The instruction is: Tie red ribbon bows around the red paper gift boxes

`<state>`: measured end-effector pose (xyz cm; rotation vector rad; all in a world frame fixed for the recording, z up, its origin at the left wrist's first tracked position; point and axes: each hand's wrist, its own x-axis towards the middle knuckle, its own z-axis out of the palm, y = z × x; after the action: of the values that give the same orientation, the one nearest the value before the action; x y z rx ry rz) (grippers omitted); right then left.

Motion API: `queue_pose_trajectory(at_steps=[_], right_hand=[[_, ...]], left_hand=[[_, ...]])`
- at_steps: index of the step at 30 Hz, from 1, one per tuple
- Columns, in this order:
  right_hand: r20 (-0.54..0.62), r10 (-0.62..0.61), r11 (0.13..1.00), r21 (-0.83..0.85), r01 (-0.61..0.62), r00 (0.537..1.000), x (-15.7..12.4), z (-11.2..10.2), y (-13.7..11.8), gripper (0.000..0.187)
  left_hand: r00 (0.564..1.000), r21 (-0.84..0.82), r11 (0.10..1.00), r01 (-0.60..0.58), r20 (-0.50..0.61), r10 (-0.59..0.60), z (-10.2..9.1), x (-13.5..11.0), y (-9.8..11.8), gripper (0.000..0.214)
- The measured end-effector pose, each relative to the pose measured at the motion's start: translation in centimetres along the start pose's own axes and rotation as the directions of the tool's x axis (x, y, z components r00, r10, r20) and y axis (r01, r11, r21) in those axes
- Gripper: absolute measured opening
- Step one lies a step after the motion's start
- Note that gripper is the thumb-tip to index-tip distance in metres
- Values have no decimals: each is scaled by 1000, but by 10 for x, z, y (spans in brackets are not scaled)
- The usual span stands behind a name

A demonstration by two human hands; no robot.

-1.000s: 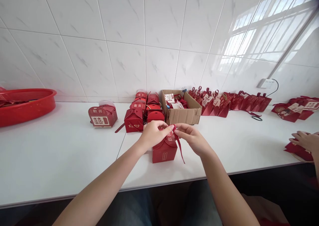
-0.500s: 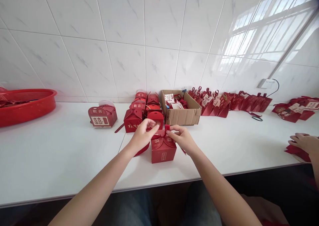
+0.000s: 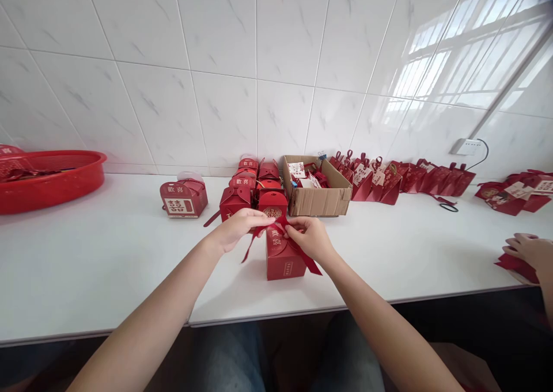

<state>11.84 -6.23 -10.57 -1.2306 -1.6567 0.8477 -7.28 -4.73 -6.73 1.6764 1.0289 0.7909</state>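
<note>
A red gift box (image 3: 285, 259) with gold characters stands upright near the table's front edge. Across its top runs a red ribbon (image 3: 309, 259), one tail hanging down the right side and another out to the left. My left hand (image 3: 242, 226) is closed on the ribbon at the box's upper left, thumb and fingers pinched together. On the other side my right hand (image 3: 309, 236) pinches the ribbon just above the lid. Right behind the box stand two rows of similar red boxes (image 3: 273, 199); my left hand partly covers the nearest ones.
A red plastic basket (image 3: 86, 176) is at the left, with a double-happiness box (image 3: 184, 199) to its right. Behind my hands sits a cardboard box (image 3: 322, 202) of tags and ribbons. Red bags (image 3: 389, 185) line the wall. Another person's hand (image 3: 525, 248) holds red material at right.
Both hands have drawn the ribbon outward over the box, so its tails now hang at either side. My left hand has shifted left and down; the view has turned slightly left.
</note>
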Motion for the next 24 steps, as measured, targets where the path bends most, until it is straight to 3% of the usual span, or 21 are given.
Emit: queue_pose_trajectory(at_steps=[4,6,9,12,17,21,24], right_hand=[[70,-107,992,-60,112,992,-4,0,0,19],[108,-114,992,-46,119,988,-6,-1,1,20],[71,-84,995,-38,87,994,-7,-1,1,22],[35,-65,997,-26,66,997,-6,1,2,25],[65,-53,996,77,48,996,-3,3,3,24],[58,-45,997,65,42,997,-4,3,4,23],[29,-33,994,108,30,999,-4,6,7,16]], left_hand=[[998,-29,998,-54,34,55,9,12,23,21],[998,-3,999,-54,38,54,16,19,31,25],[994,25,998,-65,93,63,22,30,36,30],[991,-12,994,-112,72,113,21,39,28,31],[981,9,993,-122,-151,122,13,36,-4,34],[986,93,986,-142,-73,149,13,25,-20,34],[976,89,978,-188,-98,196,16,21,-25,25]])
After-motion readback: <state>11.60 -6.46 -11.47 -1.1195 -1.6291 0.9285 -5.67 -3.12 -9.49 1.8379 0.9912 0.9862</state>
